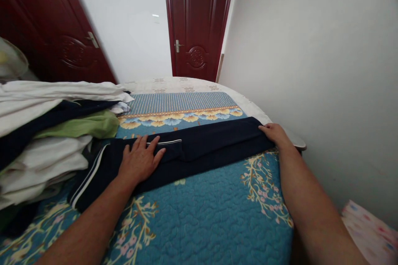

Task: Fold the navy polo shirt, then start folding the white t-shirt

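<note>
Quilted bedspread (217, 215): left hand (139, 161), right hand (275, 134) on trousers (199, 153).

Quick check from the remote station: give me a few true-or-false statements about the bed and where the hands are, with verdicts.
The left hand rests flat on the folded navy garment with white stripes. True.
The right hand grips a white shirt. False: it is at the far end of the navy garment.
The stack of folded clothes sits on the right of the bed. False: it is on the left.
The blue quilt has a floral pattern. True.
</note>
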{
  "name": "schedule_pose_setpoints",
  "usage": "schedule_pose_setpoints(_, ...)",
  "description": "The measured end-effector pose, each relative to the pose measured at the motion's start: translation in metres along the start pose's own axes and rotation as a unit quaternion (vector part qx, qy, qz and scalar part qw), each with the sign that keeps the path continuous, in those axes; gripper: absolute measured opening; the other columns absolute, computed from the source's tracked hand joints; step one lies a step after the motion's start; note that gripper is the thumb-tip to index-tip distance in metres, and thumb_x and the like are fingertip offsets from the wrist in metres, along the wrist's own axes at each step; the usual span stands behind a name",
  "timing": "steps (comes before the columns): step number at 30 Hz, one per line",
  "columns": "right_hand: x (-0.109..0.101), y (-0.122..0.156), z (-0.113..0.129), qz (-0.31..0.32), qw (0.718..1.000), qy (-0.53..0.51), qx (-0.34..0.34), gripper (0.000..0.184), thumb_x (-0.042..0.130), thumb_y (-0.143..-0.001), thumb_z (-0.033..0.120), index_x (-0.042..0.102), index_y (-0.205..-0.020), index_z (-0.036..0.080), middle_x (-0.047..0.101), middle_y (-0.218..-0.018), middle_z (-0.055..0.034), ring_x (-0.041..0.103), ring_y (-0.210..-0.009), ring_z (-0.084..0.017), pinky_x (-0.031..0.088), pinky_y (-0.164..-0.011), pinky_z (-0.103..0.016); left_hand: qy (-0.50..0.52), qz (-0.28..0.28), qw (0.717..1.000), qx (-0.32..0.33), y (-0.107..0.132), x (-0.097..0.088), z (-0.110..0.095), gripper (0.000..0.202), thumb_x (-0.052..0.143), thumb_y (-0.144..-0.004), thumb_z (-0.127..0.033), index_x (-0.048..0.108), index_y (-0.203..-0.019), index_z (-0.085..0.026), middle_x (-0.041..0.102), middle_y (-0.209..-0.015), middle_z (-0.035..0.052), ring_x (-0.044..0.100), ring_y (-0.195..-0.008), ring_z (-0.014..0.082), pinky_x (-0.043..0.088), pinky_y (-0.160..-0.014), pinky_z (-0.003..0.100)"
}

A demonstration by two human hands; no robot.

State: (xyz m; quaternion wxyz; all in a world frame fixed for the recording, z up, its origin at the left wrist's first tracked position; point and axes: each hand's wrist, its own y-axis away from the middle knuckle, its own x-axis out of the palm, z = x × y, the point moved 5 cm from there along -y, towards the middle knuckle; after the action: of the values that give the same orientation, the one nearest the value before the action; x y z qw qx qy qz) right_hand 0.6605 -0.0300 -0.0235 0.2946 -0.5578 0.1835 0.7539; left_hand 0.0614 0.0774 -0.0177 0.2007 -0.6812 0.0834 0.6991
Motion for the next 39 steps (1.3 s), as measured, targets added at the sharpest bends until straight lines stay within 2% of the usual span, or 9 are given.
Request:
schedule_pose_setpoints(5,-0.002,0.010,0.012,-0.054,0.996,0.066,-0.020,0.042,0.055,-0.100,0.046,0.080,-0.100,0.013,0.079,-0.101,-0.0178,0.070,-0.092,-0.026,0.045,-0.075,-0.031,0.019,-0.002,1.000,-0.006,0.003,-0.005,-0.003,0.071,0.030,-0.105,-0.065,0.045,-0.164,-0.029,0.043,-0.167,0.0194,0.032,-0.157,0.0420,0.031,-0.118,0.069)
schedule_pose_setpoints(9,-0.019,0.025,0.038,-0.107,0.991,0.077,-0.028,0.039,0.055,-0.101,0.044,0.077,-0.110,0.013,0.078,-0.109,-0.0188,0.071,-0.100,-0.028,0.046,-0.082,-0.032,0.028,-0.002,1.000,-0.010,0.005,-0.008,-0.004,0.071,0.030,-0.104,-0.065,0.046,-0.163,-0.028,0.043,-0.166,0.0201,0.033,-0.157,0.0422,0.030,-0.119,0.068)
schedule_pose_setpoints(12,-0.036,0.041,0.073,-0.138,0.987,0.068,-0.051,0.035,0.056,-0.102,0.043,0.075,-0.111,0.016,0.078,-0.109,-0.0168,0.070,-0.102,-0.028,0.046,-0.084,-0.032,0.033,-0.005,0.999,-0.009,0.005,-0.009,-0.004,0.071,0.030,-0.105,-0.065,0.046,-0.163,-0.027,0.043,-0.167,0.0208,0.033,-0.157,0.0427,0.030,-0.118,0.069)
schedule_pose_setpoints(16,-0.048,0.075,0.139,-0.146,0.982,0.052,-0.106,0.032,0.055,-0.103,0.043,0.073,-0.112,0.019,0.078,-0.108,-0.0141,0.070,-0.101,-0.027,0.046,-0.086,-0.032,0.040,-0.010,0.999,-0.008,0.006,-0.009,-0.004,0.071,0.031,-0.104,-0.065,0.046,-0.163,-0.028,0.043,-0.167,0.0207,0.031,-0.157,0.0433,0.030,-0.118,0.069)
schedule_pose_setpoints(19,-0.035,0.110,0.195,-0.109,0.979,0.042,-0.169,0.030,0.053,-0.104,0.041,0.070,-0.116,0.020,0.077,-0.110,-0.0126,0.070,-0.101,-0.026,0.046,-0.087,-0.031,0.050,-0.009,0.999,-0.009,0.006,-0.008,-0.003,0.072,0.031,-0.104,-0.066,0.047,-0.163,-0.027,0.042,-0.167,0.0212,0.031,-0.157,0.0439,0.029,-0.118,0.070)
schedule_pose_setpoints(24,0.016,0.164,0.262,-0.018,0.974,0.090,-0.206,0.027,0.053,-0.105,0.037,0.066,-0.119,0.018,0.075,-0.115,-0.0129,0.071,-0.106,-0.026,0.049,-0.090,-0.033,0.069,-0.013,0.998,-0.006,0.006,-0.007,-0.002,0.073,0.031,-0.103,-0.067,0.048,-0.162,-0.027,0.042,-0.167,0.0224,0.031,-0.157,0.0446,0.027,-0.118,0.071)
schedule_pose_setpoints(28,0.045,0.186,0.279,0.006,0.967,0.157,-0.201,0.028,0.048,-0.108,0.038,0.060,-0.124,0.019,0.070,-0.122,-0.0140,0.072,-0.106,-0.026,0.053,-0.088,-0.035,0.081,-0.011,0.997,-0.013,0.007,-0.008,-0.001,0.073,0.032,-0.103,-0.067,0.047,-0.162,-0.027,0.041,-0.167,0.0215,0.029,-0.158,0.0442,0.025,-0.120,0.071)
schedule_pose_setpoints(34,0.044,0.192,0.281,0.008,0.963,0.186,-0.195,0.029,0.046,-0.109,0.040,0.058,-0.123,0.019,0.068,-0.120,-0.0146,0.072,-0.107,-0.027,0.054,-0.089,-0.037,0.099,-0.013,0.995,-0.014,0.009,-0.009,-0.001,0.074,0.033,-0.102,-0.068,0.048,-0.161,-0.026,0.041,-0.167,0.0214,0.029,-0.157,0.0444,0.024,-0.120,0.071)
schedule_pose_setpoints(39,0.047,0.204,0.282,-0.027,0.955,0.211,-0.207,0.026,0.045,-0.108,0.036,0.060,-0.122,0.019,0.066,-0.121,-0.0135,0.075,-0.096,-0.027,0.056,-0.080,-0.036,0.101,-0.026,0.994,-0.011,0.009,-0.007,-0.001,0.074,0.032,-0.103,-0.067,0.049,-0.161,-0.025,0.042,-0.167,0.0227,0.027,-0.158,0.0452,0.022,-0.119,0.073)
